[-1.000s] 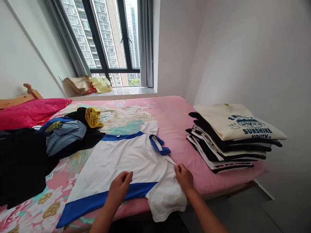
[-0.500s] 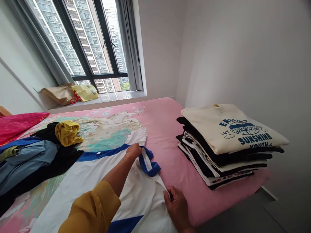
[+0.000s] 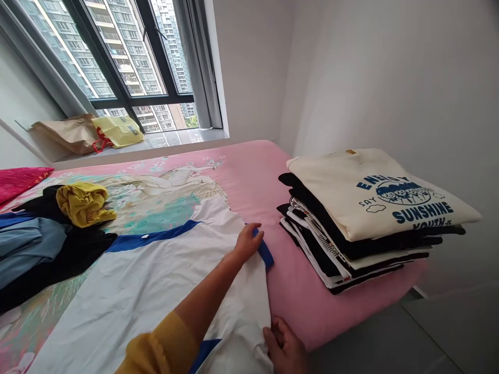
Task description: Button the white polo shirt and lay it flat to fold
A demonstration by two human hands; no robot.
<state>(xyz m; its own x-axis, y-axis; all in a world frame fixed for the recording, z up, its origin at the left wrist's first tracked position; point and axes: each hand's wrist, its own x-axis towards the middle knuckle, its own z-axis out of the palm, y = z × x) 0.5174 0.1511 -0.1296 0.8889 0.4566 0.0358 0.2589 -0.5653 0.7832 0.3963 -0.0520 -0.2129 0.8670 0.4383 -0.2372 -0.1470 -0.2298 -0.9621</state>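
Left hand (image 3: 246, 242) is laid flat, fingers closed down on the blue collar (image 3: 265, 253) of the white shirt (image 3: 156, 280), likely pressing it smooth. Right hand (image 3: 284, 347) pinches the shirt's near edge at the mattress side, seemingly to keep the cloth taut. Shirt is spread flat on the pink bed (image 3: 296, 280), collar toward the folded stack (image 3: 374, 218), long axis running from that stack leftward to the loose clothes pile (image 3: 50, 234). Stack sits well right of the shirt.

1 shirt stack (image 3: 370, 218), 2 bags (image 3: 91, 132), 2 hands (image 3: 247, 241)
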